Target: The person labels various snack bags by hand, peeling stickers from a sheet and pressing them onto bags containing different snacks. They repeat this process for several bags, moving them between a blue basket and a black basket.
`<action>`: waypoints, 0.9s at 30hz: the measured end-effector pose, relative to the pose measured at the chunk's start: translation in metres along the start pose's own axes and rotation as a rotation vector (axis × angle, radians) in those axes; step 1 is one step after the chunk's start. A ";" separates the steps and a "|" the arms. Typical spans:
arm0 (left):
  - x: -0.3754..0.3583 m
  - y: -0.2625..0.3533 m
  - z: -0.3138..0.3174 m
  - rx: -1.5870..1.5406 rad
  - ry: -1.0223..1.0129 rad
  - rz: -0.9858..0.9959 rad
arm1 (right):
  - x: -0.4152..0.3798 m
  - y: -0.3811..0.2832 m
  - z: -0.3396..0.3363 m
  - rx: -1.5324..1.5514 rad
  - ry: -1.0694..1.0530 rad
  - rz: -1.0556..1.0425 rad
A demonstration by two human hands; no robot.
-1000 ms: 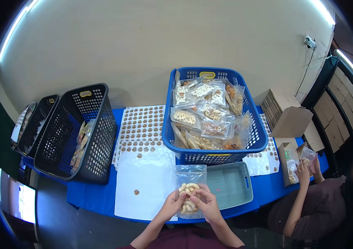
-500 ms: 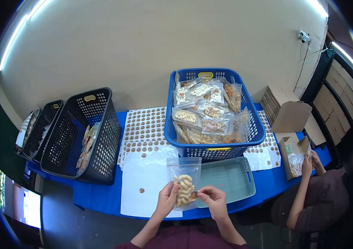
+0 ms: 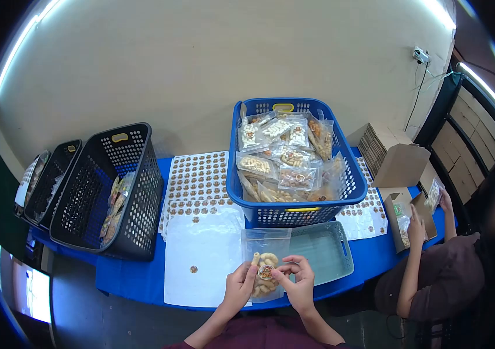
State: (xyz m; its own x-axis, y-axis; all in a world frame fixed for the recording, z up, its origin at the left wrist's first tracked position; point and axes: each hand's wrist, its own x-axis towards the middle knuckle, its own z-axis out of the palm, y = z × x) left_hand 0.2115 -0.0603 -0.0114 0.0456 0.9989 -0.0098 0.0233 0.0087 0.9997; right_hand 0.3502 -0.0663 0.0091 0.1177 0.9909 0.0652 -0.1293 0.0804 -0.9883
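A clear zip bag [image 3: 266, 237] of pale, curled snacks hangs in front of me, above the table's front edge. My left hand [image 3: 239, 286] grips its left side, thumb on the front. A round printed sticker [image 3: 266, 272] lies against the middle of the bag's front. My right hand [image 3: 297, 284] is closed at the sticker's right edge, thumb and fingertips touching it. Left of the bag is a white sticker sheet [image 3: 201, 256] with a single sticker on its lower part.
A blue basket [image 3: 299, 208] full of snack bags stands behind a green tray [image 3: 323, 250]. Dark baskets [image 3: 134, 215] stand at left, the largest with some packets. At right, a co-worker's hands [image 3: 416, 230] hold a packet over an open carton [image 3: 401, 232].
The sticker in my right hand has moved left and now faces outward against the bag. The co-worker has lifted a clear packet beside the carton.
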 end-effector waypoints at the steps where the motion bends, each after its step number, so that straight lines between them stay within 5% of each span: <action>1: 0.001 -0.001 -0.002 0.012 0.001 0.001 | 0.001 0.000 0.002 0.008 0.005 0.002; 13: 0.009 -0.021 -0.016 -0.072 0.075 0.089 | 0.015 0.006 0.027 -0.380 0.010 -0.045; 16: 0.012 -0.010 -0.026 0.054 0.043 0.022 | 0.019 0.025 0.028 -0.188 0.047 -0.100; 19: 0.018 -0.017 -0.023 -0.208 0.064 0.060 | 0.025 0.025 0.033 0.016 0.071 -0.083; 22: 0.015 -0.013 -0.024 -0.144 0.013 -0.002 | 0.030 0.025 0.024 0.225 -0.226 0.253; 27: 0.025 -0.015 -0.015 -0.249 0.026 0.047 | 0.041 0.034 0.019 0.185 -0.264 0.165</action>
State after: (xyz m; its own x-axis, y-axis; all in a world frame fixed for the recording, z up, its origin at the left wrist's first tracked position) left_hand 0.1976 -0.0352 -0.0267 0.0146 0.9993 0.0341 -0.2249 -0.0300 0.9739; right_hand 0.3324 -0.0212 -0.0194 -0.1751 0.9839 -0.0361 -0.3037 -0.0889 -0.9486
